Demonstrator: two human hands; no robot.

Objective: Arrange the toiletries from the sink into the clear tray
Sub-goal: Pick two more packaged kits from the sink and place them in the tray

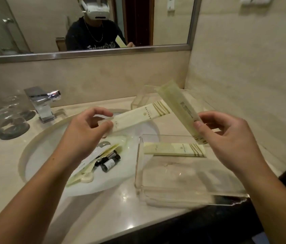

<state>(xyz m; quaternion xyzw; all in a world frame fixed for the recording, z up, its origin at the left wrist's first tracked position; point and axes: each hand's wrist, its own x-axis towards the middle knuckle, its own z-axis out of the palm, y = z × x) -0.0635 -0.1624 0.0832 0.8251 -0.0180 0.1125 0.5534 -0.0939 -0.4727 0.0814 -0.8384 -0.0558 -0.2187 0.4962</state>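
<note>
My left hand (pixel 89 127) pinches one end of a long pale-green packet (pixel 138 117) above the white sink (pixel 38 143). My right hand (pixel 226 134) grips a second long packet (pixel 179 110), tilted, its lower end over the clear tray (pixel 138 166). The tray stands on the counter right of the sink with a third packet (pixel 174 148) lying flat at its far end. In the sink lie small dark bottles (pixel 109 161), more pale packets (pixel 86 164) and a round white soap (pixel 87 177).
A chrome faucet (pixel 42 103) stands behind the sink. Upturned glasses (pixel 7 120) sit at the far left of the counter. A second clear container (pixel 142 97) stands at the back by the right wall. A mirror (pixel 86 23) hangs above.
</note>
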